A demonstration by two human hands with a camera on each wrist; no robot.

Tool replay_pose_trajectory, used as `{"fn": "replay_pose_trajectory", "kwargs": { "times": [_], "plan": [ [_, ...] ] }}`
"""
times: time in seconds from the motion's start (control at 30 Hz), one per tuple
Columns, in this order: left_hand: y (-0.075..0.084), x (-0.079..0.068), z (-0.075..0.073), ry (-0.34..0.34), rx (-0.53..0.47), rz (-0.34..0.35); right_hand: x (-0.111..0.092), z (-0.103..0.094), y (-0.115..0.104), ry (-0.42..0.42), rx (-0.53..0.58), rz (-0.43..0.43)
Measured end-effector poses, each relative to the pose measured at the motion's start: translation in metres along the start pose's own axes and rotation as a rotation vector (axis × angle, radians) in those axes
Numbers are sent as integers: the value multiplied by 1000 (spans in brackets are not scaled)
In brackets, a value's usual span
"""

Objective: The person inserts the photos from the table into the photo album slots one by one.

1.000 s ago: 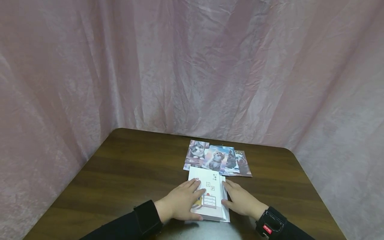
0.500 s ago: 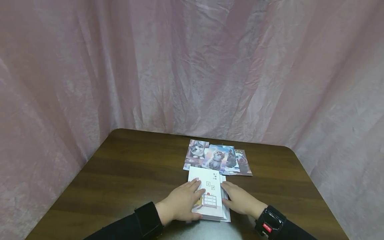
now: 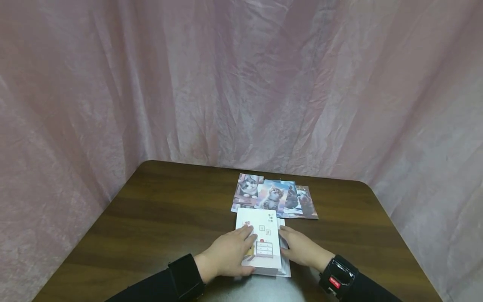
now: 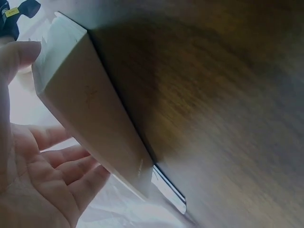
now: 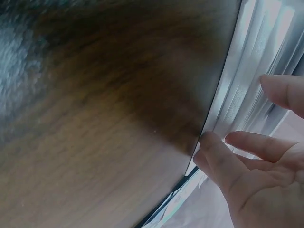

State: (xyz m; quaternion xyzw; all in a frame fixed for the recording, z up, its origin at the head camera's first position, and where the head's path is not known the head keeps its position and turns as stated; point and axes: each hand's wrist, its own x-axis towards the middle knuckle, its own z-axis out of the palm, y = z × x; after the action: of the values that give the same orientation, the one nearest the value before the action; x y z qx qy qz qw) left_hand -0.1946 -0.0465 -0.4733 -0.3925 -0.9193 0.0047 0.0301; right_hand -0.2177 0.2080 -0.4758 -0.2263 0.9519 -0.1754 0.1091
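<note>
A thick white book (image 3: 267,264) with a small drawing of drawers on its cover lies near the front of the table. My left hand (image 3: 228,253) rests over its left side, fingers spread on the cover and thumb at the near edge. In the left wrist view the plain spine (image 4: 95,104) faces the camera. On the other side, my right hand (image 3: 303,250) touches the book's right edge with extended fingertips. The right wrist view shows layered page edges (image 5: 237,90), slightly staggered, beside those fingers (image 5: 216,149). The underside of the book is hidden.
Several cat picture cards (image 3: 271,198) lie overlapping just behind the book, toward the table's far edge. The brown wooden table (image 3: 170,209) has rounded far corners. A pink curtain (image 3: 241,84) hangs behind it.
Both hands stay at the book, almost still. The right fingers shift slightly along its edge, and a bit more of the lower layers shows at the right.
</note>
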Motion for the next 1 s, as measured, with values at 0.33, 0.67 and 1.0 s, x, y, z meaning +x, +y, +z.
{"fn": "replay_pose_trajectory", "kwargs": {
  "times": [0.33,0.67,1.0],
  "plan": [
    [9,4,0,110,81,92,0,3,0,39,-22,-53],
    [14,9,-3,250,93,222,-1,5,1,42,-6,-48],
    [17,9,-12,309,67,255,-2,9,2,75,-49,-64]
  ]
}}
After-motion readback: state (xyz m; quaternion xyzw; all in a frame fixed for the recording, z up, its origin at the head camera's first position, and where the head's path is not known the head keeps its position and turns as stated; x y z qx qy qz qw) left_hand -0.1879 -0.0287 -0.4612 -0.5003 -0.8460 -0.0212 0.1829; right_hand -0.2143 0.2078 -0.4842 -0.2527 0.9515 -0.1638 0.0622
